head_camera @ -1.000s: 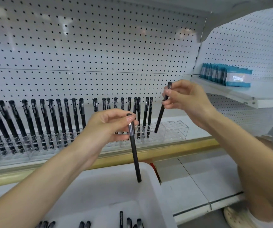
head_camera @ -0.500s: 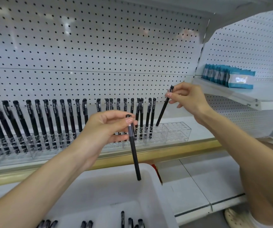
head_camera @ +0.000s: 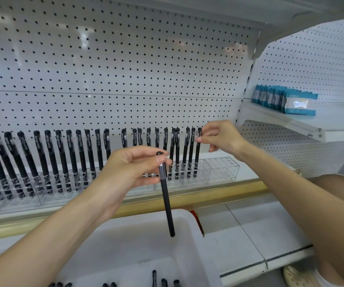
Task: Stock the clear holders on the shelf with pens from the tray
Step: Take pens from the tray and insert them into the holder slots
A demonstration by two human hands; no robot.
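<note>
Clear holders [head_camera: 36, 193] are lined along the shelf's gold front edge [head_camera: 239, 190]. The left and middle cells are packed with upright black pens [head_camera: 42, 158], caps close to the pegboard [head_camera: 125, 59].

Left hand [head_camera: 129, 168]: grip is clamped on the cap end of a loose pen [head_camera: 168, 206], hung tip-down with a slight tilt. The tip is seen over the white tray [head_camera: 138, 235] near its far right corner. More pens [head_camera: 154, 278] are seen at the tray's near end.

Right hand [head_camera: 220, 137]: grip is pinched on the cap of the end pen [head_camera: 197, 156], which is seated in a cell just beside its neighbours.

The end block [head_camera: 222, 168] to its right is seen as open cells. Teal packs [head_camera: 284, 100] are stacked on the side shelf, well apart.
</note>
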